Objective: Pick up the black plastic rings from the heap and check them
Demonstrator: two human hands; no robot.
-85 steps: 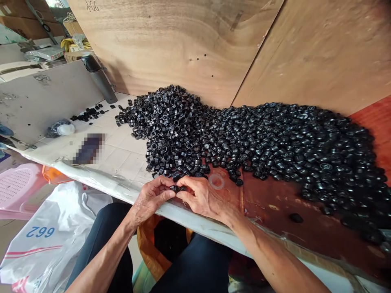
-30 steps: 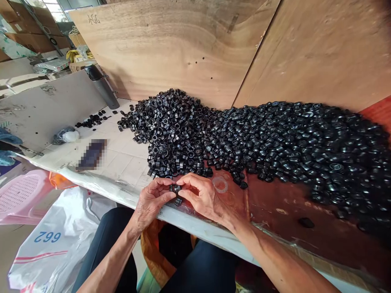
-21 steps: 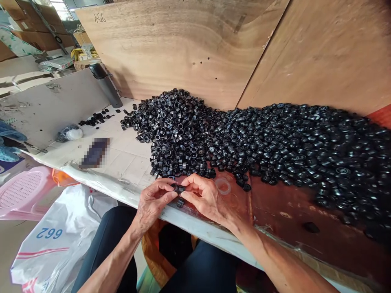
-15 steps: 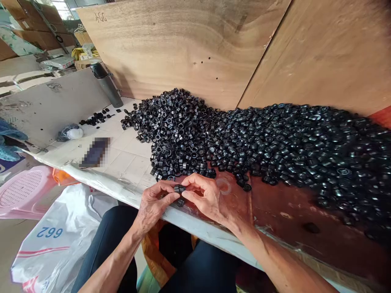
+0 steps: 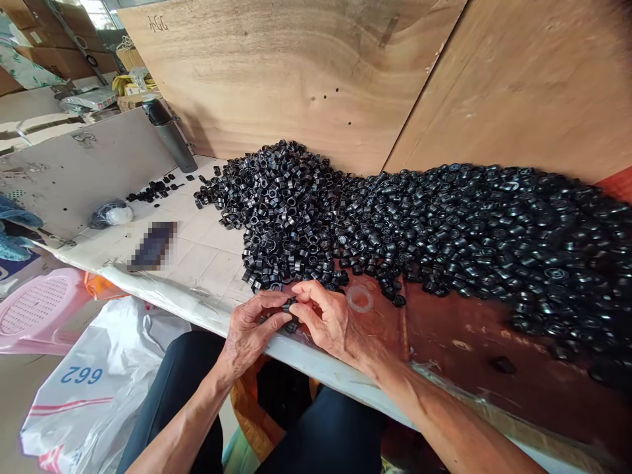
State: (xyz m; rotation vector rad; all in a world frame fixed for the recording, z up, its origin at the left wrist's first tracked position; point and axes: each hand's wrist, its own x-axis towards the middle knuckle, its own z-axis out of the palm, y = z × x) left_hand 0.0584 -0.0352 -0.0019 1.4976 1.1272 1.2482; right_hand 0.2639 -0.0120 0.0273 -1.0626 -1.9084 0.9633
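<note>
L hand (image 5: 248, 324) & R hand (image 5: 330, 320) pinch small blk part (image 5: 289, 305) from opp. sides, prob. for ctrl; blk ring pile (image 5: 281, 204) just beyond, prob. for quick reach.

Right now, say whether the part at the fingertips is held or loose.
Held: left hand and right hand pinch the black part, which shows between them.
</note>
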